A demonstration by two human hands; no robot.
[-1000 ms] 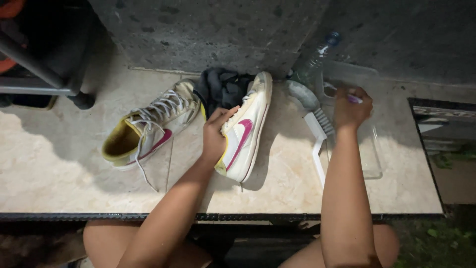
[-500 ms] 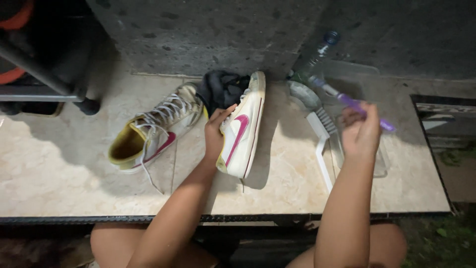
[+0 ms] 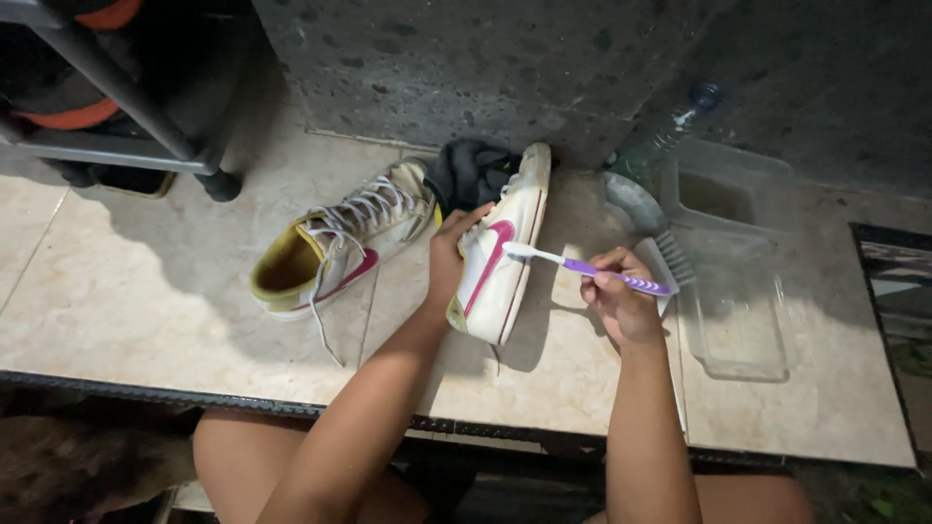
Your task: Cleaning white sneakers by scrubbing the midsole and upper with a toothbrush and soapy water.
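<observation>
My left hand (image 3: pixel 449 259) grips a white sneaker with a pink mark (image 3: pixel 502 262), holding it on its side on the tiled ledge. In my right hand (image 3: pixel 618 303) is a purple and white toothbrush (image 3: pixel 586 267), and its white head touches the side of that sneaker. A second matching sneaker with a yellow lining and loose laces (image 3: pixel 333 242) lies to the left. A dark cloth (image 3: pixel 470 173) sits bunched behind the two shoes.
A clear plastic tray (image 3: pixel 735 291) lies at the right, with a white scrub brush (image 3: pixel 666 260) beside it and a plastic bottle (image 3: pixel 668 131) behind. A dark rough wall (image 3: pixel 505 58) backs the ledge. A metal rack leg (image 3: pixel 221 184) stands at the left.
My right hand has lifted the toothbrush from the tray and carried it left until its head meets the sneaker. My left hand kept holding the shoe.
</observation>
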